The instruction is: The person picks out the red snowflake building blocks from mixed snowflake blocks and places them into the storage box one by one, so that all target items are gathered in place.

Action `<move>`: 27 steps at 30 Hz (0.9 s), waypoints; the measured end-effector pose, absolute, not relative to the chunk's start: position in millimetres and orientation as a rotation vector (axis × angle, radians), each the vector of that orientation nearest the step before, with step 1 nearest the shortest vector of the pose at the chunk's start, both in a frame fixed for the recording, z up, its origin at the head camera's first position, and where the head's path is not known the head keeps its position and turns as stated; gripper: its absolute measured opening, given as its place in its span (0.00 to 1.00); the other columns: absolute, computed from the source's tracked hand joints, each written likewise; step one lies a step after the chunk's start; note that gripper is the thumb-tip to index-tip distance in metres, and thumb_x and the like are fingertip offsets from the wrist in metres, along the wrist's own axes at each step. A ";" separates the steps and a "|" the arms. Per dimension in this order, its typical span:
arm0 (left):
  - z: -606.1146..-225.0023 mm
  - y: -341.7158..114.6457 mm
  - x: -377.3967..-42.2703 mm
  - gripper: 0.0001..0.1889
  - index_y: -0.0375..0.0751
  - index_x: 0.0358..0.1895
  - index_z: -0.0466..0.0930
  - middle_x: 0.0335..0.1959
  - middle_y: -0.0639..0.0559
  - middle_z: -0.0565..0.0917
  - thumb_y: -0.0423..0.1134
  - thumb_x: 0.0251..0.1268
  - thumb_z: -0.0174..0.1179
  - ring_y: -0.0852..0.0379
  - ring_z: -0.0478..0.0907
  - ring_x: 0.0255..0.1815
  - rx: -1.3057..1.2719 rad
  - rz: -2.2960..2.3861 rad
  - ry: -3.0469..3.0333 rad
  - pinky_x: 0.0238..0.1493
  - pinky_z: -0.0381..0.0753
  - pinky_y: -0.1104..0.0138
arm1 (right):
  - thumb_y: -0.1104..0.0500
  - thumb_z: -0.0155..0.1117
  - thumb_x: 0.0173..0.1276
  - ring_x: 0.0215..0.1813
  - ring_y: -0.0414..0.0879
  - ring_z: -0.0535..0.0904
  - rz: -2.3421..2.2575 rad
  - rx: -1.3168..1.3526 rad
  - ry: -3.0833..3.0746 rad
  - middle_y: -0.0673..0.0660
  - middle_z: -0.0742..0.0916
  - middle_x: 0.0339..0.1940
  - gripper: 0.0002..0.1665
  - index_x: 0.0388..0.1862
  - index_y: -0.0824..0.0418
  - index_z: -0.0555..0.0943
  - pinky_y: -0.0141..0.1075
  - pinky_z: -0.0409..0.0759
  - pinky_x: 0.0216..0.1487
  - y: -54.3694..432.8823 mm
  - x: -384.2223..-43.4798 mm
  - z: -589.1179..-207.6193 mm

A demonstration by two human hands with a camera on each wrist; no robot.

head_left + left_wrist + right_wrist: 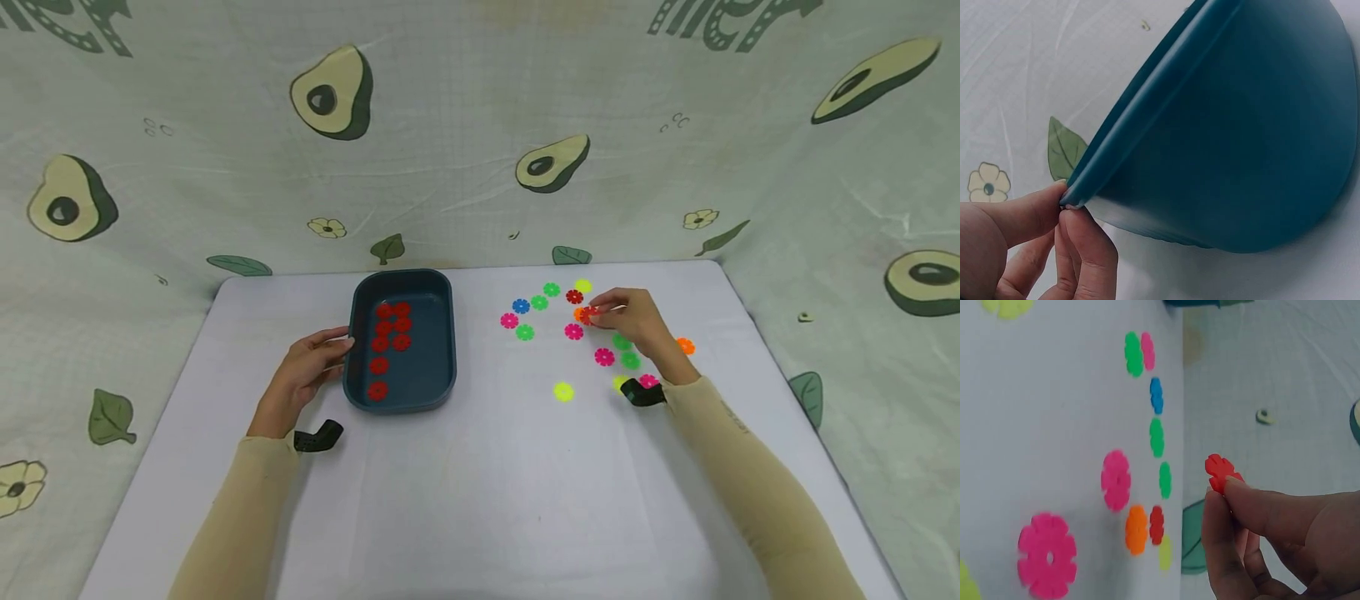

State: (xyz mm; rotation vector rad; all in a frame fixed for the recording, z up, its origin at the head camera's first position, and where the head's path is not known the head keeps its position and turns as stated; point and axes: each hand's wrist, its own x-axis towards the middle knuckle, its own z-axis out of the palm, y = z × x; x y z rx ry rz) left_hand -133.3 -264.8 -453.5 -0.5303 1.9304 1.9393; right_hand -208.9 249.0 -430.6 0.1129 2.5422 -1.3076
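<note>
My left hand (306, 368) pinches the left rim of a dark blue tray (442, 398) between thumb and fingers, as the left wrist view shows up close. Several red flower-shaped plastic discs (378, 366) lie inside the tray. Over the right part of the table, my right hand (632, 321) holds another red flower disc (1220, 469) by its edge between thumb and forefinger, raised off the cloth. Near that hand lie an orange disc (1136, 529), a red disc (1157, 525) and a pink disc (573, 332).
Green discs (525, 332), a blue disc (521, 306), yellow discs (563, 392) and pink discs (604, 357) are scattered on the white tabletop (480, 500). Another orange disc (686, 346) sits beyond the right wrist. A curtain with avocado prints (330, 92) hangs behind the table.
</note>
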 end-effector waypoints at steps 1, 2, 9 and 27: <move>-453.2 -264.7 -133.4 0.32 0.37 0.79 0.66 0.39 0.68 0.86 0.40 0.79 0.64 0.67 0.81 0.41 -0.539 1.940 1.929 0.43 0.81 0.74 | 0.65 0.70 0.75 0.57 0.58 0.80 -1.312 0.094 2.531 0.68 0.83 0.58 0.19 0.62 0.70 0.83 0.37 0.84 0.53 243.7 -208.6 -428.5; -453.2 -264.8 -133.6 0.31 0.37 0.79 0.66 0.38 0.68 0.86 0.40 0.79 0.64 0.67 0.81 0.40 -0.546 1.938 1.930 0.43 0.81 0.74 | 0.65 0.70 0.75 0.56 0.58 0.80 -1.314 0.077 2.523 0.68 0.83 0.57 0.19 0.62 0.69 0.83 0.40 0.84 0.55 238.2 -208.2 -426.3; -453.3 -264.5 -136.3 0.31 0.36 0.78 0.66 0.37 0.66 0.86 0.38 0.79 0.64 0.66 0.81 0.39 -0.564 1.949 1.923 0.41 0.82 0.74 | 0.66 0.72 0.73 0.52 0.55 0.82 -1.319 -0.060 2.509 0.64 0.84 0.51 0.18 0.60 0.68 0.85 0.45 0.86 0.53 199.0 -205.3 -415.7; -453.3 -260.9 -138.5 0.32 0.34 0.80 0.65 0.34 0.64 0.86 0.36 0.79 0.63 0.65 0.80 0.35 -0.622 1.966 1.913 0.37 0.83 0.74 | 0.71 0.72 0.68 0.40 0.51 0.80 -1.403 -0.425 2.378 0.61 0.86 0.40 0.11 0.49 0.68 0.88 0.34 0.81 0.38 92.1 -198.4 -399.8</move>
